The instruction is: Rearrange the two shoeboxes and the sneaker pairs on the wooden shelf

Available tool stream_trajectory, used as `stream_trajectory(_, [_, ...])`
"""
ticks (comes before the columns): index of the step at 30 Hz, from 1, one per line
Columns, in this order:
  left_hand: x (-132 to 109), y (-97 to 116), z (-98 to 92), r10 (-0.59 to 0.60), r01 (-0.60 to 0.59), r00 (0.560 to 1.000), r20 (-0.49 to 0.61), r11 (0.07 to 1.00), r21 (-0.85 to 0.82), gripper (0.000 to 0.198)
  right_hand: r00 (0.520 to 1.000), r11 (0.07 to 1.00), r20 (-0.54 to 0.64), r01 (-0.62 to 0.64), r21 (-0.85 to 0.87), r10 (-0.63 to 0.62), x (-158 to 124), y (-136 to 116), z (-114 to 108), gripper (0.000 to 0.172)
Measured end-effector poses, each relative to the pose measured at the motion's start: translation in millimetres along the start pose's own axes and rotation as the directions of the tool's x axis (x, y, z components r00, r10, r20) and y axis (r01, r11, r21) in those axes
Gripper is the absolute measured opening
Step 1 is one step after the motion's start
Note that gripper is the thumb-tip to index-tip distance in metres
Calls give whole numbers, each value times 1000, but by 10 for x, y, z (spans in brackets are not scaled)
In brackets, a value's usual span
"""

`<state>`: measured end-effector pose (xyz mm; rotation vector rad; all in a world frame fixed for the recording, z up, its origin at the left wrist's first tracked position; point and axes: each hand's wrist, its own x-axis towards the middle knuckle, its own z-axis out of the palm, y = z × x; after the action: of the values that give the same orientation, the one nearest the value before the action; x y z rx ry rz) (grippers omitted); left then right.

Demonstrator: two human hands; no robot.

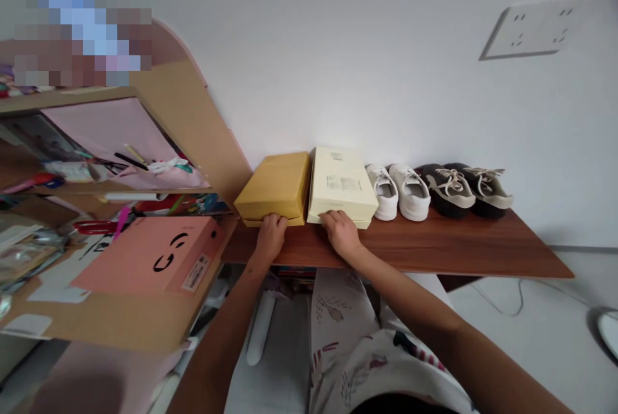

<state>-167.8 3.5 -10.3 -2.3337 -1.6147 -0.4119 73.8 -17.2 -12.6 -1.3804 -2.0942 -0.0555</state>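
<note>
A mustard-yellow shoebox [277, 179] and a cream shoebox [340, 182] sit side by side on a narrow dark wooden shelf [405, 243], lids on. My left hand [271, 234] is at the front edge of the yellow box, its fingers curled over the lower front. With bent fingers, my right hand [339, 230] grips the front left edge of the cream box. My fingertips are partly hidden from above. Just right of the cream box stand white sneakers [409, 192], heels toward me. Farther right is a pair of black and beige lace-up shoes [451, 188].
At left, a desk [140, 320] with shelving holds a pink shoebox [149, 253], papers and pens. Behind the boxes rises a white wall [309, 66] with a socket plate [535, 31]. A cable [519, 301] lies on the floor at right.
</note>
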Motion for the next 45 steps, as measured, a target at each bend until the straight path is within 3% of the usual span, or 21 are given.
stream_trajectory(6, [-2,-14,173,27,-26,999,17,999,-33,13,997,990,57,-48,-134,56,-171,50,261,27])
stream_trajectory(11, [-33,8,222,-1,-3,1000,-30,991,-132,14,999,993,21,-42,-106,45,-214,108,365,24])
stream_trajectory(16, [-104,140,266,-114,82,975,-188,982,-169,19,998,998,-48,-50,-49,47,-231,99,357,23])
stream_trajectory(19, [-106,363,221,-233,162,915,-330,960,-230,32,991,997,-116,-75,-19,72,-264,41,296,21])
stream_trajectory(21, [-61,590,135,-236,146,894,-380,957,-251,39,986,998,-156,-57,18,59,-345,25,223,21])
stream_trajectory(24, [73,1000,-60,-61,-39,923,-379,968,-249,47,977,997,-210,-20,71,34,-568,143,42,20])
stream_trajectory(26, [195,1282,-193,63,-161,931,-359,955,-251,53,959,995,-273,-61,80,81,-720,362,-128,20])
stream_trajectory(28, [343,1575,-279,105,-216,927,-360,933,-287,56,906,981,-377,-179,71,192,-803,684,-326,22])
stream_trajectory(30, [524,1909,-284,110,-246,928,-356,898,-366,57,821,942,-474,-330,61,318,-784,1057,-528,29])
stream_trajectory(31, [628,2096,-253,119,-260,934,-337,873,-413,55,787,916,-493,-397,58,372,-740,1239,-619,33])
stream_trajectory(33, [858,2495,-139,141,-253,957,-253,832,-494,50,765,869,-444,-490,68,466,-618,1553,-766,38])
stream_trajectory(37, [1302,3102,119,-51,50,999,10,872,-487,30,746,794,-272,-573,202,608,-476,1904,-911,34])
stream_trajectory(40, [1481,3188,194,-140,159,987,76,849,-503,16,661,722,-302,-574,387,687,-594,1992,-951,38])
stream_trajectory(43, [1476,3103,210,-180,105,982,-53,763,-638,16,507,561,-294,-527,638,810,-797,2007,-914,45])
stream_trajectory(45, [1418,3063,249,-315,118,939,-139,674,-730,19,443,461,-252,-466,755,860,-890,1988,-835,47])
